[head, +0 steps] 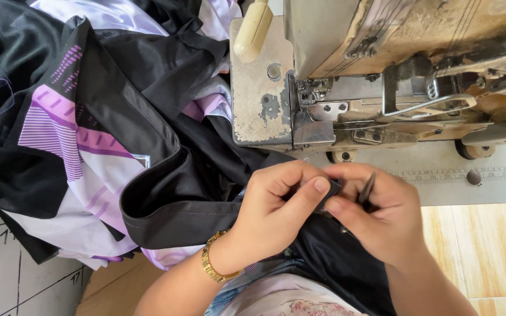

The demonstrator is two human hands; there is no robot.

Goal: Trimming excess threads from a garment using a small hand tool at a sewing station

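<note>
Black-and-purple garment pile (83, 129) lay heaped at left, sagging off the desk (487, 234). Your left hand (276, 205) pinched a black fabric edge (334, 188) before the overlock machine (382, 76). Your right hand (376, 216) pinched the same edge, gripping a thin dark tool (366, 190). Risk: the pile's weight could tug the edge loose; the tool tip sat near your fingertips.

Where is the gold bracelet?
In the head view, the gold bracelet is low in the middle, around the wrist of the left hand, just below the black fabric and in front of the sewing machine.
</note>
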